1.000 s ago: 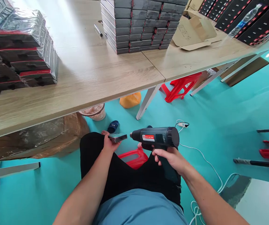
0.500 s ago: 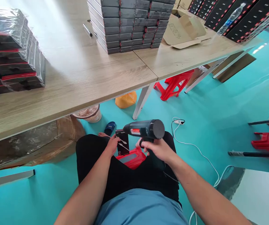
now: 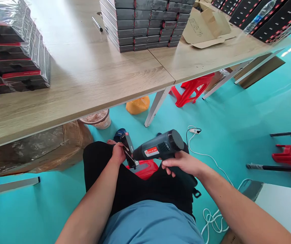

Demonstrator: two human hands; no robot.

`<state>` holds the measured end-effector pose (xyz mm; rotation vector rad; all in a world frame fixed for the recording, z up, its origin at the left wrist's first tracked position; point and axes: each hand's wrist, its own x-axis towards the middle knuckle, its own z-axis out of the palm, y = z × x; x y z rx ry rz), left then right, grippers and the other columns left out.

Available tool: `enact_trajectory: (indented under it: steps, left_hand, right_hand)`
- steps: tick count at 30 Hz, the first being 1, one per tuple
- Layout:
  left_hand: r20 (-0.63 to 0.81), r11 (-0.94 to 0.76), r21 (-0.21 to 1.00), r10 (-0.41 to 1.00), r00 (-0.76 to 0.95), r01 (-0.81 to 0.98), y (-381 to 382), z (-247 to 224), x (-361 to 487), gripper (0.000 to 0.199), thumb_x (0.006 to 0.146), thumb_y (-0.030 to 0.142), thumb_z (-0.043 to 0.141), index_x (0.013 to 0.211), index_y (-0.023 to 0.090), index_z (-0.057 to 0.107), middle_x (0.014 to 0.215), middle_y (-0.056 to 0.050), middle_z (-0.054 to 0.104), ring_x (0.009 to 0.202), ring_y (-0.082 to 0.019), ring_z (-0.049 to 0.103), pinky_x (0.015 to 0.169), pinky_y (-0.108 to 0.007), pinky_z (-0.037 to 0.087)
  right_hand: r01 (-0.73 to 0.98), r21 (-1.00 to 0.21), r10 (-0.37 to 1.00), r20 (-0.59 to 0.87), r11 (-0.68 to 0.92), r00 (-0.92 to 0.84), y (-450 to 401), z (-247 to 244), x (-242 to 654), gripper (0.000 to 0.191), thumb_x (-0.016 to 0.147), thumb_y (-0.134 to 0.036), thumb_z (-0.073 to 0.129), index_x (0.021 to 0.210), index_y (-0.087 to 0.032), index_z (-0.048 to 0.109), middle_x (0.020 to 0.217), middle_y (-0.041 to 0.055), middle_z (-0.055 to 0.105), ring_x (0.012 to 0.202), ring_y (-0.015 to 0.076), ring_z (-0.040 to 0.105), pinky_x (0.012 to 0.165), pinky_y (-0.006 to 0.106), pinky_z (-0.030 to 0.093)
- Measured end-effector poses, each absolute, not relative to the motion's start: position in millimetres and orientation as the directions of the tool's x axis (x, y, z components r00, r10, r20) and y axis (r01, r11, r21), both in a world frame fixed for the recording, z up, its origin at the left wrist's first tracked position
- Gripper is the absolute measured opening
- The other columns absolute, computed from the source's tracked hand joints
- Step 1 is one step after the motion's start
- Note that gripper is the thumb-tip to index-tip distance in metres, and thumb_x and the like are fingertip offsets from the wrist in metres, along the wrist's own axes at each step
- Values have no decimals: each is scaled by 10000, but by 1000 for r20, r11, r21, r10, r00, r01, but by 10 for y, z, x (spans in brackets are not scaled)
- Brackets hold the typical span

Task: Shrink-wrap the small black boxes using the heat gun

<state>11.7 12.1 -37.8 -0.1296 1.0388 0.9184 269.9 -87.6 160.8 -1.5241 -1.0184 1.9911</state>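
bright | white glare on tabletop [image 3: 84, 64] | soft shadow beside wrapped boxes [image 3: 21, 56] | wide-angle stretch toward edges

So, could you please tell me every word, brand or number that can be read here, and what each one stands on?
"HUA LAI SHI": red label on the heat gun.
Too small or blurred to read:
Print on the small black box in the left hand.
White marks on the slipper.
Marks on the opened cardboard.
Bottle label.
White marks on the dark cartons.
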Motion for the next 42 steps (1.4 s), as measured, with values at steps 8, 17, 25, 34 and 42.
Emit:
enact_trajectory:
  steps: [8, 17, 25, 34, 42]
  left_hand:
    - [-869, 614, 277, 488, 79, -739, 162, -490, 68, 258, 777, 153, 490, 990, 146, 635, 700, -73, 670, 573, -229, 670, 568, -346, 574]
    - [-889, 624, 182, 435, 144, -760, 168, -617, 22, 468, 860, 112, 425, 1299, 133, 584, 864, -116, 751, 698, -252, 750, 632, -360, 614]
    - [-895, 638, 193, 426, 133, -745, 139, -532, 35, 369, 856, 125, 439, 1181, 133, 614, 831, -112, 726, 683, -256, 732, 614, -370, 603]
    - [-778, 670, 40, 487, 398, -741, 122, -384, -58, 326, 901, 359, 497, 1075, 121, 635, 741, -71, 590, 576, -190, 600, 527, -315, 516]
    - [-496, 812, 64, 530, 687, -580, 26, -181, -46, 903, 842, 786, 501, 1400, 77, 545, 1115, -222, 703, 948, -325, 698, 750, -431, 567]
  right_hand:
    - [25, -700, 693, -711, -714, -119, -1267, 1579, 2971, 352, 729, -391, 815, 973, -154, 724, 801, 47, 707, 644, 172, 641, 536, 287, 529]
    - [-296, -695, 732, -681, -655, -20, -1227, 1377, 2800, 335, 748, -369, 814, 995, -152, 748, 833, 66, 729, 646, 160, 654, 513, 250, 549]
    - [-272, -733, 769, -637, -623, -45, -986, 1393, 2659, 284, 773, -350, 783, 971, -147, 761, 829, 63, 719, 637, 146, 645, 509, 229, 543]
    - [155, -692, 559, -677, -705, -479, -1182, 1651, 2930, 197, 732, -319, 801, 809, -144, 751, 746, 40, 690, 614, 160, 633, 530, 265, 524]
    - [-81, -774, 778, -624, -628, -69, -711, 1379, 2891, 234, 785, -345, 760, 883, -136, 717, 744, 57, 710, 576, 132, 616, 503, 232, 517]
